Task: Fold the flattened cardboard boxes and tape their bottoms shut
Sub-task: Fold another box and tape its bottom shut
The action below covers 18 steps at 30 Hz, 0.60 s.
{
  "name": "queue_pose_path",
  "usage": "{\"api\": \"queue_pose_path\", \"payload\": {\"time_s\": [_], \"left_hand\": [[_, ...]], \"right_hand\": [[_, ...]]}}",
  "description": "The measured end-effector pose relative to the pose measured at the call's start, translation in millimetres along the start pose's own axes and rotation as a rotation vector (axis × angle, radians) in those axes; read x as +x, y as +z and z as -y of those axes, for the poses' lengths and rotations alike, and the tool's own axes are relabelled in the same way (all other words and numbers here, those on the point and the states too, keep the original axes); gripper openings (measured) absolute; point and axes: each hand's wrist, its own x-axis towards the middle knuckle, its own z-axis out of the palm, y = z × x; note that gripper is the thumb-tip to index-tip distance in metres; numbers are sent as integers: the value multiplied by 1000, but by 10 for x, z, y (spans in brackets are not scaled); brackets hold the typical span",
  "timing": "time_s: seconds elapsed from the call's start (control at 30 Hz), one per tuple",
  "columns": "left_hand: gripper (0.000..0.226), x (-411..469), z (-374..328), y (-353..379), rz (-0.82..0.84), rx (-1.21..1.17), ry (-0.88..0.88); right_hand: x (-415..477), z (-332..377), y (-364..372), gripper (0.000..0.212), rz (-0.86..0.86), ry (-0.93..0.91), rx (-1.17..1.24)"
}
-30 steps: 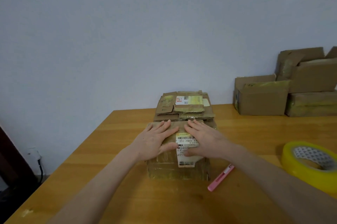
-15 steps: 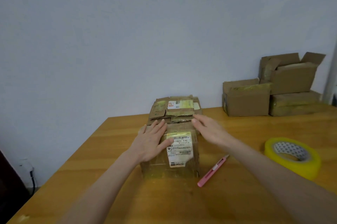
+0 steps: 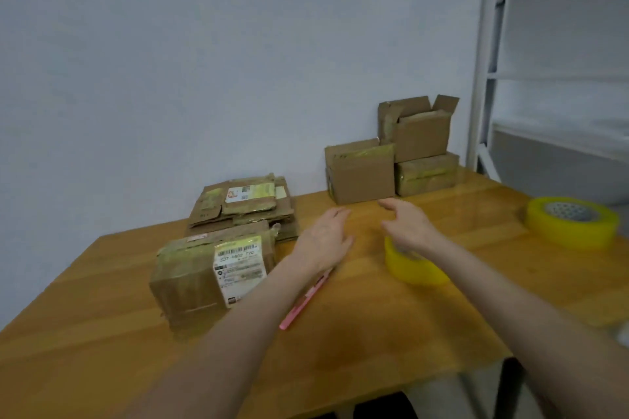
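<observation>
While left hand [image 3: 325,238] and right hand [image 3: 408,231] hover apart, loose-fingered and empty, wooden table [image 3: 374,333], pale wall [image 3: 204,61], white shelving [image 3: 483,78].

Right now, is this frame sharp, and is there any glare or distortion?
Head view: soft throughout; left hand and right hand look smeared, the box label only partly legible. Head view: pale glare on the table by the far boxes; the white shelf frame leans, likely lens distortion.

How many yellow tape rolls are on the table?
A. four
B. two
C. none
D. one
B: the near tape roll sits partly hidden behind the right hand, and the far tape roll sits toward the right edge of the table.
</observation>
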Motion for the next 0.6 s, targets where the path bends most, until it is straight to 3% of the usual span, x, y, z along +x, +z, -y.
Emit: {"api": "queue_pose_path", "payload": {"time_s": [0.1, 0.2, 0.33, 0.4, 0.47, 0.6], "left_hand": [[63, 99, -250, 237, 143, -128, -84], [66, 101, -402, 418, 245, -186, -118], [63, 94, -463, 512, 293, -248, -96], [63, 132, -446, 441, 239, -278, -91], [57, 211, -368, 269, 75, -277, -127], [19, 297, -103, -476, -290, -389, -197]], "right_hand": [[-104, -312, -118, 63, 80, 52, -148], [-153, -603, -54, 69, 266, 80, -465], [-177, -732, 36, 47, 231, 20, -641], [-121, -654, -27, 44, 167, -29, -523], [-50, -481, -159, 39, 129, -64, -239], [24, 135, -428, 17, 65, -258, 275]]}}
